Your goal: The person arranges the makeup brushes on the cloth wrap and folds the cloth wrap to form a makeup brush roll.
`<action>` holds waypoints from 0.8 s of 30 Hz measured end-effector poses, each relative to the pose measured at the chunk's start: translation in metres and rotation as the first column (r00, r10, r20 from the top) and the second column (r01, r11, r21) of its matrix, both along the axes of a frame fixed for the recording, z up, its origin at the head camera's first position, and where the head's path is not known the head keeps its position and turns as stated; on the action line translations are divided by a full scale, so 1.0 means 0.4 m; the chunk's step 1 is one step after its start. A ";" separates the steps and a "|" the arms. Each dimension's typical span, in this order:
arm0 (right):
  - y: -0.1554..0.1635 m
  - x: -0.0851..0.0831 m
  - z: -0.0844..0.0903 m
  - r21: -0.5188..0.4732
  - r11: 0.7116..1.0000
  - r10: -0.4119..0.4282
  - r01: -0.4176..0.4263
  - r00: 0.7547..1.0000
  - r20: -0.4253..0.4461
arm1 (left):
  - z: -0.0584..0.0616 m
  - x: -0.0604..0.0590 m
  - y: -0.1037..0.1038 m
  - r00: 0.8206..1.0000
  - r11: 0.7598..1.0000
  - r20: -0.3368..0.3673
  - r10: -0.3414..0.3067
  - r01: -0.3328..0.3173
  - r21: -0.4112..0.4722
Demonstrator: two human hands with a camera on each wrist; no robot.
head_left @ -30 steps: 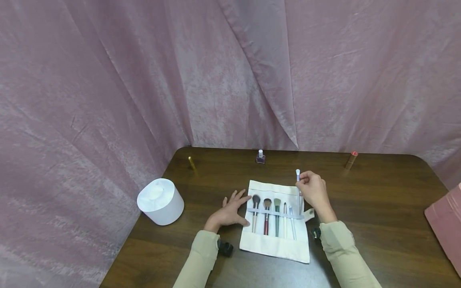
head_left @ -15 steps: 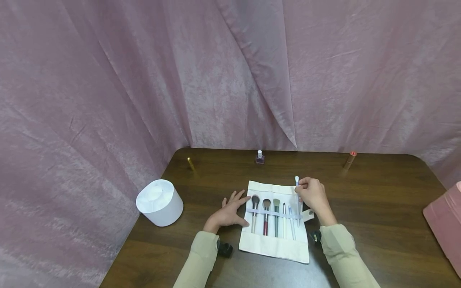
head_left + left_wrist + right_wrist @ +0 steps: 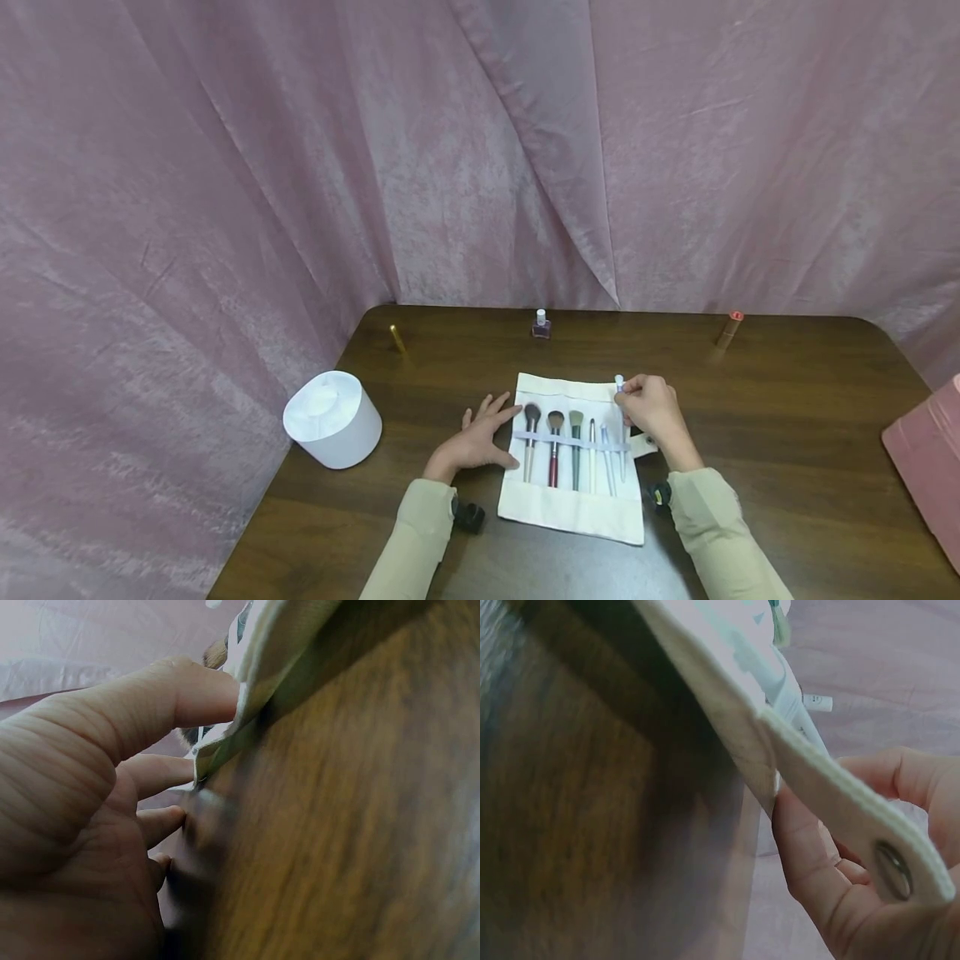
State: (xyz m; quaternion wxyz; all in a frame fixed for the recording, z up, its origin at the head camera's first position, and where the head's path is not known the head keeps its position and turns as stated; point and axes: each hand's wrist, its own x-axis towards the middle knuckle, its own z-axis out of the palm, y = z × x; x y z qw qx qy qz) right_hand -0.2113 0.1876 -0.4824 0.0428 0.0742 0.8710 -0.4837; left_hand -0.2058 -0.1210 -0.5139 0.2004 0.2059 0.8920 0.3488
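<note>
1. Cream fabric forms the brush roll (image 3: 570, 512), unrolled on the tabletop (image 3: 787, 417). At its left border we see the left hand (image 3: 474, 442), fingers spread and straight, thumb and forefinger touching the edge. We rate the roll light and limp, liable to slide or crease; steady it by this border.

2. Next we find five brushes in a row, crossed by the elastic band (image 3: 566, 441): grey-headed brush (image 3: 529, 442), red-handled brush (image 3: 553, 462), green brush (image 3: 576, 454), slim white brush (image 3: 592, 463), pale blue brush (image 3: 608, 467). We expect rigid handles and bristles that splay easily.

3. At the roll's right side lies the lilac brush (image 3: 622, 463), head upward, pinched near its head by the right hand (image 3: 652, 408). We judge it light, thin and smooth, so it may twist between fingertips; grip the handle, sparing the bristles. We cannot confirm whether it passes under the band.

4. Rightmost on the roll, we note the snap strap (image 3: 642, 445); expect it to flex freely.
</note>
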 end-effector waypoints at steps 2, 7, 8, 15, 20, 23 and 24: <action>0.000 0.001 0.001 -0.002 1.000 -0.001 0.001 1.000 0.005 | 0.000 0.000 0.000 1.000 1.000 0.002 0.002 -0.002 0.005; -0.002 0.010 0.004 -0.010 1.000 0.004 -0.004 1.000 0.029 | -0.003 0.003 0.000 1.000 1.000 0.005 0.008 -0.008 0.005; -0.003 0.012 0.004 -0.009 1.000 0.004 -0.004 0.999 0.035 | -0.003 0.003 0.000 1.000 1.000 0.006 0.007 -0.007 0.003; -0.001 0.019 0.002 0.020 1.000 0.003 -0.004 0.999 0.034 | -0.003 0.004 0.001 1.000 1.000 0.007 0.011 -0.011 0.009; 0.000 0.022 -0.002 0.035 0.999 0.007 -0.009 0.999 0.048 | -0.002 0.004 0.000 1.000 1.000 0.005 0.011 -0.011 0.014; 0.002 0.024 -0.001 0.064 0.998 0.009 -0.011 0.999 0.037 | -0.003 0.003 0.000 1.000 1.000 0.002 0.013 -0.013 0.016; 0.002 0.025 0.001 0.077 0.997 0.011 -0.013 0.999 0.033 | -0.003 0.003 0.000 1.000 1.000 0.002 0.014 -0.015 0.017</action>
